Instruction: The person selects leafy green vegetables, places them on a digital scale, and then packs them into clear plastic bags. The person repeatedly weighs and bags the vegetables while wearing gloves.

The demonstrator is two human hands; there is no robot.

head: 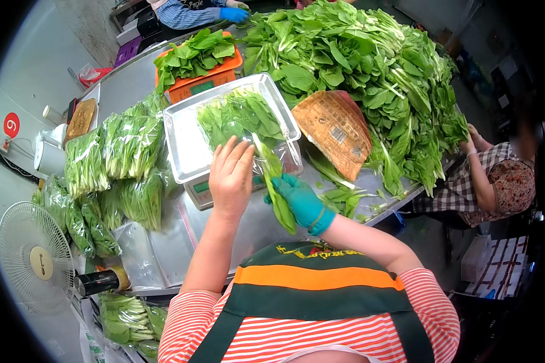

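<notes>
A metal tray (188,152) sits on a digital scale (203,187) in front of me. On the tray lies a clear plastic bag of leafy greens (243,113), stems toward the far side. My bare left hand (230,174) is at the bag's near edge, palm down and fingers extended. Its thumb is hidden, so whether it pinches the plastic is unclear. In a teal glove, my right hand (302,202) grips a single leafy green stalk (270,165). The stalk's pale end points away from me, beside the bag's near edge.
A large heap of loose greens (345,59) covers the far right, with a brown printed wrapper (334,129) before it. Bagged greens (131,145) are stacked left, near a fan (38,258). An orange scale (204,84) holds greens. Co-workers (477,181) stand at the right and far sides.
</notes>
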